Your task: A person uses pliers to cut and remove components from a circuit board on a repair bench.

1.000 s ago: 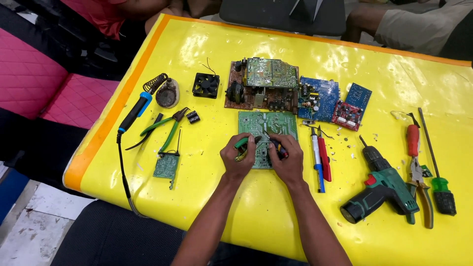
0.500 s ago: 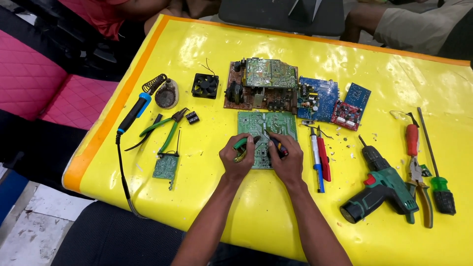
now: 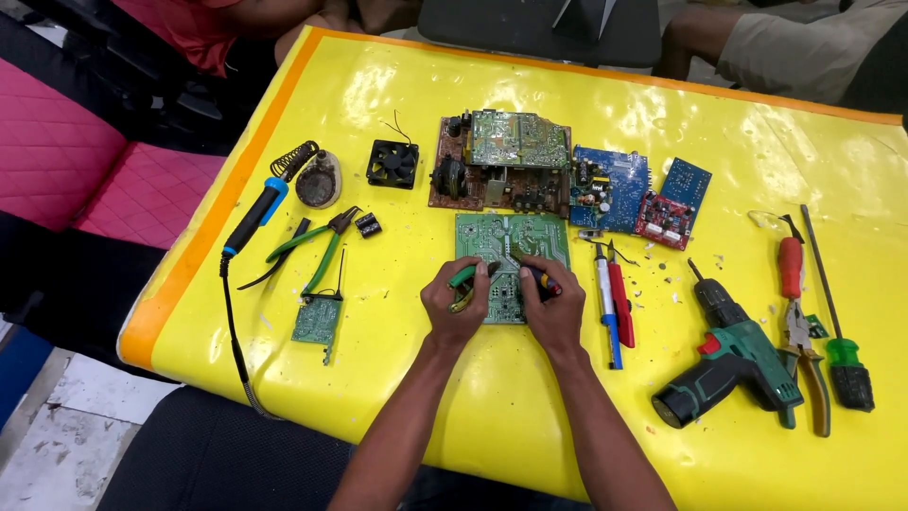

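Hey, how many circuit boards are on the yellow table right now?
5, maybe more beneath the stack: a green board under both hands, a brown board with another mounted on top behind it, a blue board, a blue-and-red board, and a small green board at left.

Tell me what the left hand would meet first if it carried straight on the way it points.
Likely the brown circuit board: the left hand points up across the green board it works on. Depth is unclear.

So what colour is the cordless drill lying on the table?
The cordless drill is dark green and black with a red trigger, seen in the head view.
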